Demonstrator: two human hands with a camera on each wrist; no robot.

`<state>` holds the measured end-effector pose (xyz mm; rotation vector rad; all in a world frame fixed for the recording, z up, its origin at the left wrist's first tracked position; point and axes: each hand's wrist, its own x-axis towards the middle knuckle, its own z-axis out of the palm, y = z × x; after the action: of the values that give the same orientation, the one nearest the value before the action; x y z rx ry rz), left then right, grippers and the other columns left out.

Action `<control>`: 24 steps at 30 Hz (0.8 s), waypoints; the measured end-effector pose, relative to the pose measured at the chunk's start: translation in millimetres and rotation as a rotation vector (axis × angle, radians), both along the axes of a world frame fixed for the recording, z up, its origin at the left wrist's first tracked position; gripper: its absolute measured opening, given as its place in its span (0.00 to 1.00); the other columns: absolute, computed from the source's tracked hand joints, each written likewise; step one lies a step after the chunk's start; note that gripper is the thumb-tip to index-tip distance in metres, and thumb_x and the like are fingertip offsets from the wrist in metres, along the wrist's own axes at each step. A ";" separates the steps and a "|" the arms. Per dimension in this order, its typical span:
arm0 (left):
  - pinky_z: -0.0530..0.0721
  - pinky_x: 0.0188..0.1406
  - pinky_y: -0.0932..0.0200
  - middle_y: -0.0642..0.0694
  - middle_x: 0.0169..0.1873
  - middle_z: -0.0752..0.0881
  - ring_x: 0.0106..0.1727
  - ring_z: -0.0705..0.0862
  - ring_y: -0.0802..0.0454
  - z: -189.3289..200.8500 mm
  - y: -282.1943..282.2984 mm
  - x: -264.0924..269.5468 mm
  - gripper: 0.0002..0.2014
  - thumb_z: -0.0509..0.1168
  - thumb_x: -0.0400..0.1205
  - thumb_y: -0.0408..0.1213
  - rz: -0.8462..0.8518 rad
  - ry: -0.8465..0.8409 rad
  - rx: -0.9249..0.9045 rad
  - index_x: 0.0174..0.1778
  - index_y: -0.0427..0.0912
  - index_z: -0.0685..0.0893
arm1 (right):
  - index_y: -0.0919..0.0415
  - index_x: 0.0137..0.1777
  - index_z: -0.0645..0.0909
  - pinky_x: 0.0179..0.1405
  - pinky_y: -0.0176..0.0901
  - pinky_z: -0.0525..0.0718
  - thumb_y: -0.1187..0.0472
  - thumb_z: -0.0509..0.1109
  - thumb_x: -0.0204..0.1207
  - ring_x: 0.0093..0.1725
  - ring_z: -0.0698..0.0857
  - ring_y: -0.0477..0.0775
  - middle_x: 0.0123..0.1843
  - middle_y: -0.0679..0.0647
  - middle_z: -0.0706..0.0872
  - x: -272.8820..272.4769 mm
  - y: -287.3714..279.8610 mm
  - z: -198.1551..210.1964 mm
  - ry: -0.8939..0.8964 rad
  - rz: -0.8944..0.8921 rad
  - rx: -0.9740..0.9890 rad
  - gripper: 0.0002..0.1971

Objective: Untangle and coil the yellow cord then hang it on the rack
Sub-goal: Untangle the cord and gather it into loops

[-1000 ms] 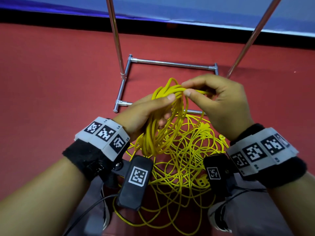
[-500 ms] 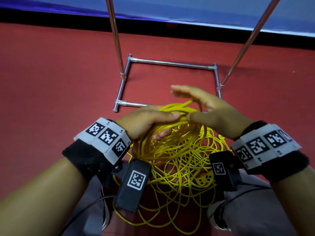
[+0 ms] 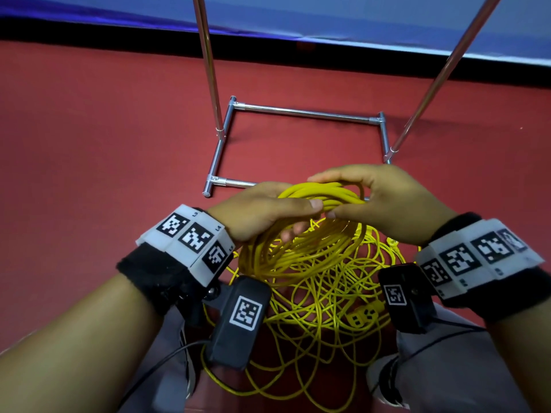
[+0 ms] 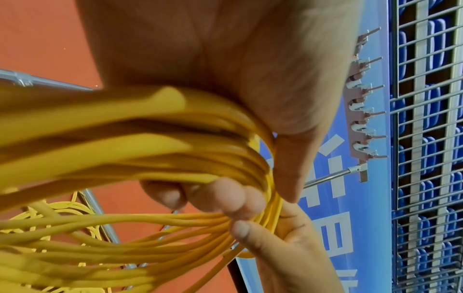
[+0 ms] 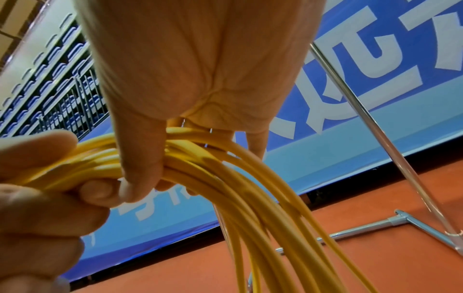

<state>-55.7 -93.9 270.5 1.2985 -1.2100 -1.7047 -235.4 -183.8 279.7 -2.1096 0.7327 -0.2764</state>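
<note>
Both hands meet over the red floor [image 3: 89, 150] just in front of the rack [image 3: 301, 112]'s chrome base frame. The left hand [image 3: 262, 210] grips the gathered loops of the yellow cord [image 3: 325, 195], thumb over, fingers curled under; the right hand [image 3: 384, 204] pinches the same bundle beside it. The remaining cord lies tangled on the floor below them.

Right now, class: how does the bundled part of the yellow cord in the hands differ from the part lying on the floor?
The bundled loops run tight and parallel; the floor tangle sprawls in loose, crossing strands. The bundle is gripped by the left hand and right hand; the tangle lies free. Both are the same yellow cord.
</note>
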 end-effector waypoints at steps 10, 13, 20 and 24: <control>0.80 0.37 0.61 0.51 0.33 0.85 0.34 0.83 0.58 -2.4 -1.1 6.1 0.16 0.58 0.76 0.49 -0.044 -0.018 0.059 0.48 0.41 0.81 | 0.40 0.58 0.81 0.53 0.20 0.76 0.75 0.78 0.63 0.51 0.82 0.27 0.51 0.34 0.86 3.1 -3.7 -3.6 -0.051 -0.065 0.029 0.31; 0.82 0.37 0.61 0.49 0.35 0.84 0.36 0.84 0.57 -2.3 1.2 3.3 0.07 0.62 0.82 0.39 -0.090 -0.003 0.070 0.51 0.40 0.78 | 0.41 0.55 0.83 0.52 0.28 0.81 0.78 0.77 0.63 0.47 0.84 0.30 0.50 0.39 0.89 5.7 -3.0 -7.5 -0.069 -0.064 0.068 0.31; 0.80 0.32 0.63 0.48 0.31 0.84 0.31 0.83 0.59 -2.5 5.2 1.3 0.05 0.63 0.78 0.38 -0.198 -0.033 0.018 0.41 0.39 0.78 | 0.44 0.57 0.83 0.53 0.30 0.80 0.76 0.77 0.65 0.50 0.85 0.37 0.52 0.43 0.89 7.0 -3.5 -17.1 -0.090 -0.053 0.130 0.28; 0.76 0.27 0.64 0.50 0.28 0.78 0.28 0.78 0.57 -1.3 4.2 -3.0 0.05 0.63 0.77 0.38 -0.017 0.019 0.020 0.37 0.42 0.76 | 0.44 0.64 0.75 0.54 0.16 0.69 0.68 0.82 0.60 0.59 0.79 0.39 0.61 0.46 0.79 4.7 -10.9 -30.3 -0.107 -0.268 -0.010 0.34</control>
<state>-58.7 -89.6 269.1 1.2843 -1.1992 -1.7422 -230.8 -194.7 249.4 -1.9871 0.9514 -0.5356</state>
